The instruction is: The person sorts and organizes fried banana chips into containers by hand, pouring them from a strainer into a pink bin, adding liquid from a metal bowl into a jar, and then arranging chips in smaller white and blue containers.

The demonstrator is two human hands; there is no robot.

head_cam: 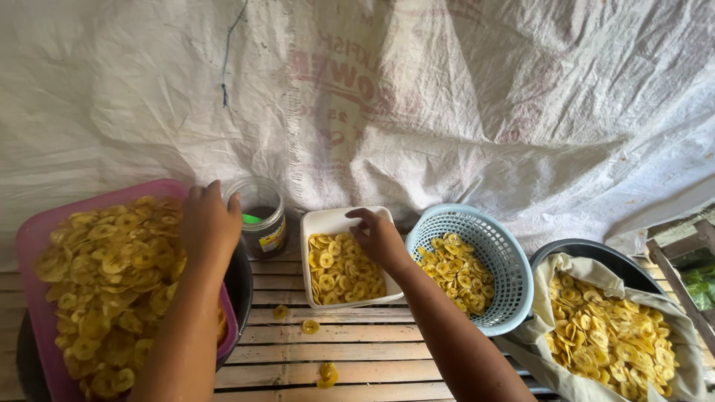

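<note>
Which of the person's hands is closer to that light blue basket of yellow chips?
The right. The right hand reaches into the white tub next to the light blue basket. The left hand rests on the chips in the pink tray, far across, beside the jar.

1. On the slatted table [357, 350], far left: basin [33, 238] heaped with chips [112, 283], resting on a pot [240, 286].
2. Left hand [208, 223] over the basin's right rim, just beside the jar [262, 216] behind.
3. Right of the jar: tub [316, 223] with chips inside, right hand [378, 238] over its right edge.
4. Touching the tub's right side: basket [488, 246], tilted, chips within.
5. Far right: bowl [596, 253] lined with cloth [588, 275], chips on it.
6. Loose chips [310, 326] on the slats before the tub.
7. Behind everything: sacking [447, 112], probably draped over a wall.
</note>
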